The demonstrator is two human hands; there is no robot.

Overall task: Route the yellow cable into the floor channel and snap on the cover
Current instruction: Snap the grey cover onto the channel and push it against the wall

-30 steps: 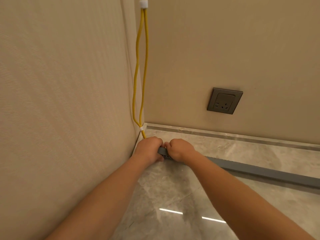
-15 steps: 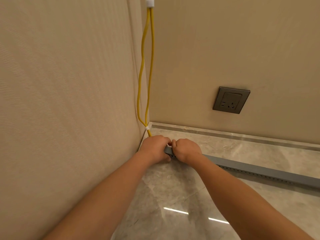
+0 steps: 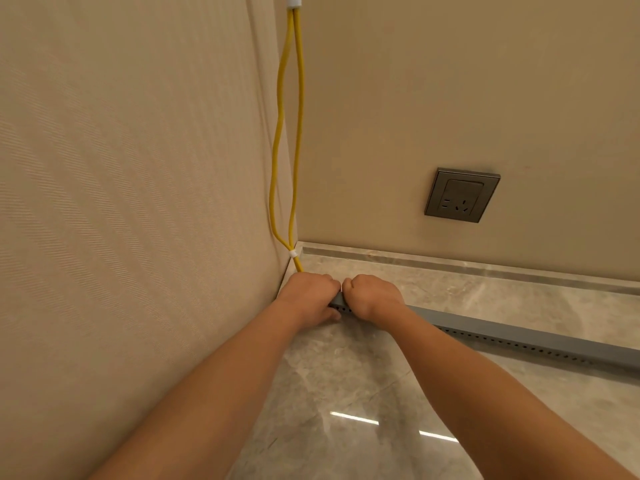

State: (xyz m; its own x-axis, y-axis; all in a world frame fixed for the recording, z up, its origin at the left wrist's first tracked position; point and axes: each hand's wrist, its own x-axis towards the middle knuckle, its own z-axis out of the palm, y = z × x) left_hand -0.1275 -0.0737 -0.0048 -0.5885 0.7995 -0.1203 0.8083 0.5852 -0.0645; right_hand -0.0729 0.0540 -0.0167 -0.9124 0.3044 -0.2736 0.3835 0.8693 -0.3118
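Presently, L hand (image 3: 308, 294) is knuckles-up with fingers curled over the corner end of the channel (image 3: 519, 332). Its thumb tip shows low at the channel's near side, by the floor (image 3: 346, 382). Grip is closed on the channel; fingertips are hidden.

R hand (image 3: 372, 294) is just beside it and also fisted over the channel, wrist across the top face. Knuckles of both hands meet or nearly so; cannot tell which. A short bit of channel shows between and below the two hands.

Channel: grey, lying flat on the floor. It runs from the hands off to the R edge of view, near the skirting (image 3: 450, 263) but apart from it. Top face is plain, with a row of small holes along the near side. The corner end is under the hands and not visible.

Cable (image 3: 298, 133): yellow, two strands, hanging down the wall corner. Strands are bound by a white tie at the top of view and by a second tie (image 3: 293, 253) just above the floor, and bow apart between. Below the lower tie the cable drops behind the L hand. Entry into the channel is hidden.

Surroundings: grey socket (image 3: 462, 195) on the far wall, above the channel and well to the R of the hands. Floor is polished stone with light streaks reflected near the forearms. L wall is ribbed.
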